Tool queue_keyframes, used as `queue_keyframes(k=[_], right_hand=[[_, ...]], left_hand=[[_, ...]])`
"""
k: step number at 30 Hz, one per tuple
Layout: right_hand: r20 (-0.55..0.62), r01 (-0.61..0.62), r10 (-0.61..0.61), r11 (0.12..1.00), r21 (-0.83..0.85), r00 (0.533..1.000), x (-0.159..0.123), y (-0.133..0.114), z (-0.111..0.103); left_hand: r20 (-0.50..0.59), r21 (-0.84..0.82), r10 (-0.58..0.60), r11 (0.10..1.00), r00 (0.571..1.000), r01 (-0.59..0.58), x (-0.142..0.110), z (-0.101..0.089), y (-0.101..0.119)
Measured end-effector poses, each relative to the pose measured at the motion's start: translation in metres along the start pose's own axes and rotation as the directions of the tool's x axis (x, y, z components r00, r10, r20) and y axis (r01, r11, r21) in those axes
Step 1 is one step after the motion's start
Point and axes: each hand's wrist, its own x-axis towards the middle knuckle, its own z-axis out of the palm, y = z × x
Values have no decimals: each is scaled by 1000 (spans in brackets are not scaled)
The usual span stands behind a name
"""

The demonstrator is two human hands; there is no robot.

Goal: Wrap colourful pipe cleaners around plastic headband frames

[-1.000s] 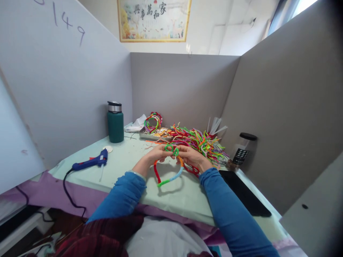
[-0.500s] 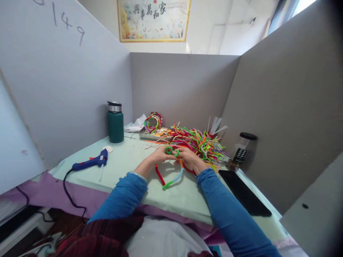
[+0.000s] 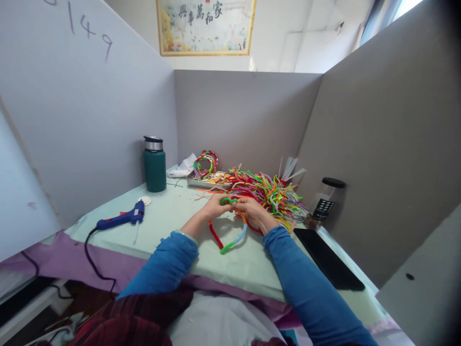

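Note:
Both hands meet over the pale green table cover [image 3: 169, 226]. My left hand [image 3: 215, 206] and my right hand [image 3: 251, 210] pinch a green pipe cleaner loop [image 3: 228, 201] between their fingertips. Below the hands hangs a curved band wrapped in red, orange, light blue and green pipe cleaners [image 3: 230, 239], its lower end resting on the cover. Both sleeves are blue.
A heap of coloured pipe cleaners [image 3: 272, 192] lies behind the hands, next to a metal tray [image 3: 201, 181] with finished rings. A blue glue gun [image 3: 122, 218] lies at the left, a green flask [image 3: 154, 166] behind it. A black-lidded jar [image 3: 326, 202] and a black slab [image 3: 327, 262] are at the right.
Both hands have drawn a little farther from me and closer together. The hanging band's lower end swung slightly right and up.

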Motion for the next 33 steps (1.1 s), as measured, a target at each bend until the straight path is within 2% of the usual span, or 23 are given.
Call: queue_keyframes(k=[4, 10, 13, 16, 20, 23, 27, 30, 33], right_hand=[[-4, -37, 37, 999, 27, 999, 1, -1, 1], [-110, 131, -142, 986, -100, 984, -2, -5, 8], [-86, 100, -108, 991, -91, 990, -3, -5, 8], [-84, 84, -90, 994, -65, 992, -3, -5, 7], [-192, 69, -92, 990, -122, 977, -2, -7, 3], [-257, 56, -101, 983, -176, 961, 0, -9, -2], [-318, 212, -288, 944, -251, 903, 2, -13, -7], [-209, 349, -456, 846, -403, 865, 1, -15, -4], [-95, 397, -515, 753, -525, 852, 0, -14, 4]], left_hand=[[36, -96, -8, 995, 999, 11, 0, -1, 1], [7, -151, -105, 983, 994, 105, 1, -2, -3], [72, -147, -114, 981, 991, 123, 0, -4, -3], [116, -215, -124, 966, 985, 146, 0, -5, -2], [84, -315, -172, 930, 981, 190, 1, -4, -3], [75, -318, -234, 916, 969, 246, 1, -5, -5], [61, -261, -316, 910, 947, 321, 3, -5, -8], [97, -258, -316, 908, 944, 331, 3, -5, -9], [140, -276, -279, 910, 950, 308, 3, -5, -10]])
